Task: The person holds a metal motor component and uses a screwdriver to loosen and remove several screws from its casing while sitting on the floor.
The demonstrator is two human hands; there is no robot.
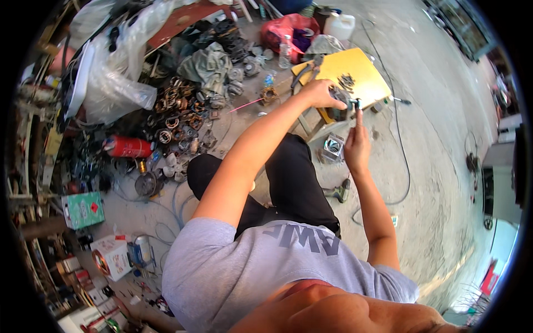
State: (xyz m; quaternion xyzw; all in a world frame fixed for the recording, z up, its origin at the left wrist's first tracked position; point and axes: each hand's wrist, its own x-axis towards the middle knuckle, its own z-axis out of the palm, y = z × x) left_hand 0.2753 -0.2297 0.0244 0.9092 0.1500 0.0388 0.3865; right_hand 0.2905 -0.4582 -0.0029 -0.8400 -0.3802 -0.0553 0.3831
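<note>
One dark part (340,96) in left grip (323,94), right grip (357,145) near

The left arm (255,147) is long and almost straight. It slants up from the low middle of the frame to the upper middle. The left hand (322,93) is at its top end, with the thumb (336,104) bent below the fingers. The right arm (379,213) bends at the elbow (386,243), in the lower right. The right hand (357,147) points up, fingers curled in. The 2 hands are near but apart.
</note>
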